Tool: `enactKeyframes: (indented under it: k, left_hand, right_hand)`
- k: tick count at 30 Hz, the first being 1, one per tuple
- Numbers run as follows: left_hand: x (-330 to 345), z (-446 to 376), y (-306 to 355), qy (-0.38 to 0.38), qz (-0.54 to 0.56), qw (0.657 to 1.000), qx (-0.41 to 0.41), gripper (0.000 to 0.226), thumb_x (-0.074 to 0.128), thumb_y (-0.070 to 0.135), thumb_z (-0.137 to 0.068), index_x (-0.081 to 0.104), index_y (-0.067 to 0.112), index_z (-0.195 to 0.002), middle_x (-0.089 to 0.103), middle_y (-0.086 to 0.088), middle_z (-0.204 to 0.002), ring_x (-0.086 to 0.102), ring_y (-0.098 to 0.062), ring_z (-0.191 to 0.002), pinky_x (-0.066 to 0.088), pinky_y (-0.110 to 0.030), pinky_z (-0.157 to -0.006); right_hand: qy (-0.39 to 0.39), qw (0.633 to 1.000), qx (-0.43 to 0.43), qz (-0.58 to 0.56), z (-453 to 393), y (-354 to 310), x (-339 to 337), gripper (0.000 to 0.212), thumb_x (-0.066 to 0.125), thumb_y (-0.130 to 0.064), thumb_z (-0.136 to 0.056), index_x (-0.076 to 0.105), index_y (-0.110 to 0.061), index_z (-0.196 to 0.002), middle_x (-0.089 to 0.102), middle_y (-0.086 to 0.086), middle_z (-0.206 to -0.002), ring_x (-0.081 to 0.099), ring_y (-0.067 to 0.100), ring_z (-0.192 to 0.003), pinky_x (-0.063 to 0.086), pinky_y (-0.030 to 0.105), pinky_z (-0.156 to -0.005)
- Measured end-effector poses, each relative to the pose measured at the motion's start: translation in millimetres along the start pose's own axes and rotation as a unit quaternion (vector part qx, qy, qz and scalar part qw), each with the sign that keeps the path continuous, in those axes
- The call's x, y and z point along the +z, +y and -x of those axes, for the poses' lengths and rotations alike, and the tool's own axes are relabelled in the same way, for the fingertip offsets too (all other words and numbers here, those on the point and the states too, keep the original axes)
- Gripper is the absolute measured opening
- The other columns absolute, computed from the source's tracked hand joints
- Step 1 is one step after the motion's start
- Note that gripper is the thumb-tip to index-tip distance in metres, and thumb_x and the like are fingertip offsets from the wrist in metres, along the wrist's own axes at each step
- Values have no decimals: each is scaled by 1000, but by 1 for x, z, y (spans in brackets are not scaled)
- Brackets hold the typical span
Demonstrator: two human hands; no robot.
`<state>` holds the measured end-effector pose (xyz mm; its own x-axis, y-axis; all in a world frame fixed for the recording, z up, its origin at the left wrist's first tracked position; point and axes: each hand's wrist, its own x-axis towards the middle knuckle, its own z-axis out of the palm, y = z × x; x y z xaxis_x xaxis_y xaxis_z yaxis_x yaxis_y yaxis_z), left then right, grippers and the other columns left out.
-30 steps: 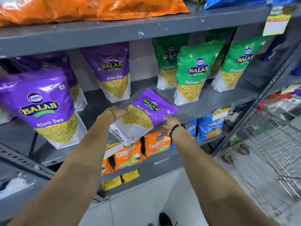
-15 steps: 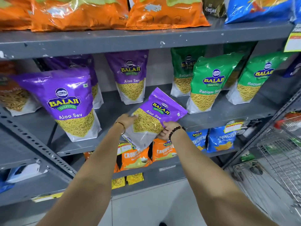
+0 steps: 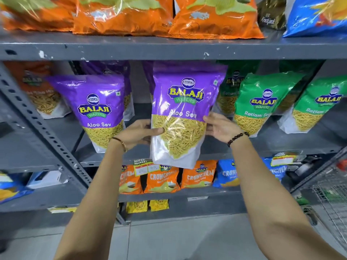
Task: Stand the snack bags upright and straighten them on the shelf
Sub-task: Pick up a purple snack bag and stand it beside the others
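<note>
A purple Aloo Sev bag (image 3: 185, 102) is held upright in front of the middle grey shelf (image 3: 281, 142), its bottom hanging just past the shelf's front edge. My left hand (image 3: 138, 133) grips its left side, thumb across the front. My right hand (image 3: 220, 127) holds its right edge. A second purple Aloo Sev bag (image 3: 97, 109) stands upright to the left. Green Ratlami Sev bags (image 3: 261, 104) stand upright to the right, another green one (image 3: 315, 107) beyond. More purple bags are partly hidden behind.
Orange bags (image 3: 216, 17) and a blue bag (image 3: 317, 14) lie on the top shelf. Orange Crunchem bags (image 3: 197, 177) and blue ones fill the lower shelf. A slotted grey upright (image 3: 43, 132) slants at left. A wire cart (image 3: 332, 199) is at right.
The purple bag went from lying tilted on the shelf edge to upright and higher, held between both hands. The view has shifted up and closer to the shelf.
</note>
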<state>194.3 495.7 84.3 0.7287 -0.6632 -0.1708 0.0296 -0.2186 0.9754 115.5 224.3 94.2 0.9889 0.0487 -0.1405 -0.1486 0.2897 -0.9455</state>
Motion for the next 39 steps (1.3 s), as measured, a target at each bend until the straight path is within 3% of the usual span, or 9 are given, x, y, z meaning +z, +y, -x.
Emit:
enactKeyframes:
  k: [6, 16, 18, 21, 25, 29, 34, 36, 39]
  left_hand:
    - [4, 21, 27, -79, -12, 997, 24, 33, 77, 40, -68, 69, 36, -100, 74, 8, -107, 70, -11, -99, 58, -21, -68]
    - [4, 8, 20, -94, -18, 995, 8, 39, 76, 38, -66, 66, 36, -104, 74, 12, -108, 69, -9, -101, 58, -21, -69]
    - [3, -2, 13, -74, -29, 997, -5, 33, 71, 25, -75, 64, 32, -106, 74, 11, -105, 69, -9, -99, 58, -20, -70]
    - [1, -25, 0, -24, -35, 999, -11, 30, 64, 9, -84, 61, 22, -111, 72, 7, -104, 69, -11, -95, 59, -22, -72]
    - [-3, -61, -12, 91, -54, 994, 3, 43, 65, -5, -80, 52, -6, -121, 64, -18, -115, 60, -24, -100, 53, -38, -86]
    - [-7, -93, -28, 190, -107, 976, 26, 45, 72, -7, -72, 57, -5, -115, 64, -26, -120, 57, -22, -102, 46, -51, -101]
    - [-9, -106, -58, 228, -55, 972, 21, 41, 69, -6, -76, 55, -3, -115, 63, -13, -107, 55, -21, -98, 51, -43, -95]
    - [-8, -103, -70, 207, -60, 976, 10, 43, 68, -7, -77, 52, -3, -116, 61, -10, -107, 55, -22, -100, 51, -34, -89]
    - [-3, -99, -89, 188, -93, 977, -32, 50, 72, -8, -72, 49, -9, -116, 59, -16, -116, 54, -27, -106, 44, -50, -100]
  right_hand:
    - [-73, 996, -29, 35, 8, -26, 2, 81, 93, -41, -26, 59, -14, -95, 76, -5, -68, 70, 5, -57, 58, 21, -55]
    - [-84, 996, -18, 16, -2, -16, -14, 56, 92, -30, -39, 71, -17, -90, 78, -1, -77, 72, 9, -63, 60, 24, -57]
    - [-53, 998, -9, 32, -10, -11, -19, 51, 84, -24, -52, 61, -14, -97, 78, -2, -80, 73, 9, -66, 61, 25, -61]
    - [14, 999, -19, 36, -25, -4, -22, 11, 60, -6, -82, 53, -14, -85, 77, -4, -73, 72, 8, -64, 60, 24, -62]
    - [104, 993, -43, 36, -54, 5, -16, 24, 51, -1, -90, 48, -17, -72, 72, -11, -61, 67, 4, -61, 54, 24, -68]
    - [166, 984, -68, 14, -83, 18, -9, 28, 49, 2, -91, 45, -16, -69, 67, -13, -54, 57, 7, -66, 44, 23, -68]
    - [168, 984, -60, 22, -100, 37, -13, 17, 48, 0, -92, 55, -15, -91, 61, -3, -89, 54, 7, -83, 42, 25, -79]
    - [143, 988, -11, 51, -103, 50, -21, 36, 50, 7, -86, 53, -16, -114, 63, -4, -100, 56, 7, -91, 41, 24, -79]
    - [106, 983, 65, 136, -106, 78, -29, 65, 51, 22, -73, 45, -4, -132, 61, 13, -124, 56, 22, -109, 47, 34, -90]
